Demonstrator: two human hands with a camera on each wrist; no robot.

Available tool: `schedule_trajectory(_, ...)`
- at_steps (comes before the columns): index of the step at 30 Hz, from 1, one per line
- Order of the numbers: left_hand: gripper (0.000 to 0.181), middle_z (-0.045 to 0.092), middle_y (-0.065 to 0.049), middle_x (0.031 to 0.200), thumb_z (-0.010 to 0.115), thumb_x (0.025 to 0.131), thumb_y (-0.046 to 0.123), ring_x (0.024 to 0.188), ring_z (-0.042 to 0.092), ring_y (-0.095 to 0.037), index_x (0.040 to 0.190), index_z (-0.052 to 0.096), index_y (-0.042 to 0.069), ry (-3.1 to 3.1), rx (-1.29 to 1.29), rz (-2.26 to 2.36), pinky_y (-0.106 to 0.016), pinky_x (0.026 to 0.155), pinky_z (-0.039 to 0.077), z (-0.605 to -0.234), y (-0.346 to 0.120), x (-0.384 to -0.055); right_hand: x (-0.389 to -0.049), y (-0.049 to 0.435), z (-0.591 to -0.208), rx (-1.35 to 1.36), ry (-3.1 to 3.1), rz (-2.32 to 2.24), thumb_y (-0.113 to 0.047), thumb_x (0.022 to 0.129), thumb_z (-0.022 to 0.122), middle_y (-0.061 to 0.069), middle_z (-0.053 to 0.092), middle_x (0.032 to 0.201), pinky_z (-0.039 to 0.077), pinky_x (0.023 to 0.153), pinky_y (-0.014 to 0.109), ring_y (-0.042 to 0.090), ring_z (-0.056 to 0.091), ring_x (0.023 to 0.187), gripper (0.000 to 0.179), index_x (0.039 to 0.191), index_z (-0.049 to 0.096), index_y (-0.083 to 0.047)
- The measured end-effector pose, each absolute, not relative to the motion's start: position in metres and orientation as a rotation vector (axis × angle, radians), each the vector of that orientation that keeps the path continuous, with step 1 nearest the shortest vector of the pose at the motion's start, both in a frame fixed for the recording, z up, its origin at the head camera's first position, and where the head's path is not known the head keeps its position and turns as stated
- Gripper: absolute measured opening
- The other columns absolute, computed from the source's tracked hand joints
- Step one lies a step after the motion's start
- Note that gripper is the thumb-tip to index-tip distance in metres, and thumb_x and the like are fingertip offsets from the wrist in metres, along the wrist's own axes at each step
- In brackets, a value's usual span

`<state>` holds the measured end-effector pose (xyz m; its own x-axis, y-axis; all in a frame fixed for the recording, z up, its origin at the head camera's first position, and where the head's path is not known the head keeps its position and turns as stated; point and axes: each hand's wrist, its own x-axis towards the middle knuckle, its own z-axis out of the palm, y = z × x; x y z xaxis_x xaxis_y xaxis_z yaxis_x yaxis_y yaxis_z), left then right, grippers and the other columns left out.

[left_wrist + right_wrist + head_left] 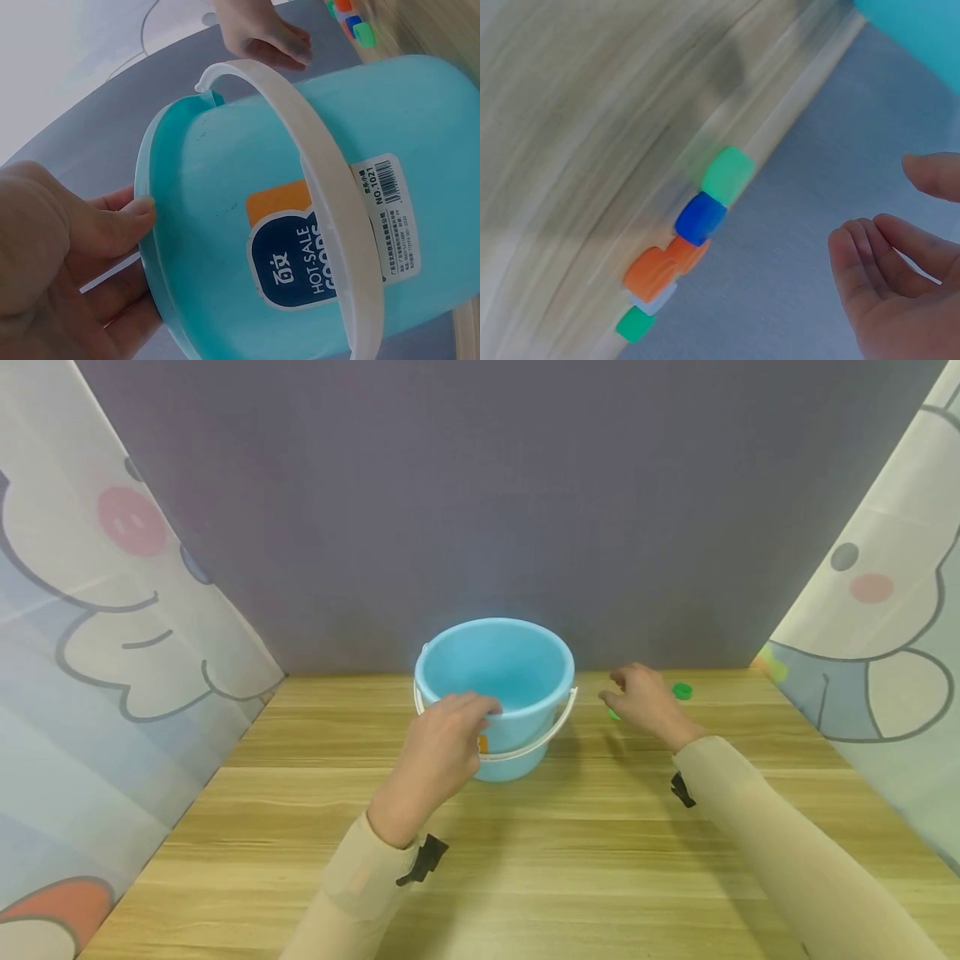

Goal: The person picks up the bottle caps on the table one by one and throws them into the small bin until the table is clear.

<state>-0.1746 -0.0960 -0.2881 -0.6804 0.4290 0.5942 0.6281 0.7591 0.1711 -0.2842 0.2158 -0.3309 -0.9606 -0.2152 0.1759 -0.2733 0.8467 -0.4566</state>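
A light-blue plastic bucket (pixel 525 723) stands upright on the wooden table, its white handle (pixel 322 180) hanging down across the front. My left hand (pixel 442 739) holds the near rim, thumb outside and fingers reaching over the edge. To the right of the bucket, my right hand (pixel 647 697) is held over a row of small bottle caps, thumb and fingers apart with nothing between them. In the right wrist view the row has a light green cap (pixel 728 175), a blue cap (pixel 700 218), two orange caps (pixel 649 274), a white cap (pixel 656 301) and a darker green cap (pixel 635 324).
A dark grey panel (pixel 510 510) rises along the table's back edge, close behind the bucket and caps. Cartoon-printed curtains (pixel 127 635) flank the wooden table (pixel 570 877) on both sides. A label (pixel 289 259) and a barcode sticker (pixel 390 217) are on the bucket wall.
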Motion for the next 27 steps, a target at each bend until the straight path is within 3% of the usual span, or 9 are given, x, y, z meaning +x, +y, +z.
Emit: schedule_trajectory(27, 0.043, 0.073, -0.003, 0.098, 0.074, 0.072, -0.016, 0.088, 0.067, -0.024, 0.105, 0.072, 0.01, -2.45, -0.77, -0.485, -0.038, 0.064, 0.056, -0.288, -0.095, -0.175, -0.297, 0.219, -0.354, 0.346, -3.034, 0.699, -0.019, 0.099, 0.06, 0.042, 0.045, 0.138, 0.037, 0.108, 0.066, 0.058, 0.041, 0.13, 0.056, 0.133, 0.046, 0.023)
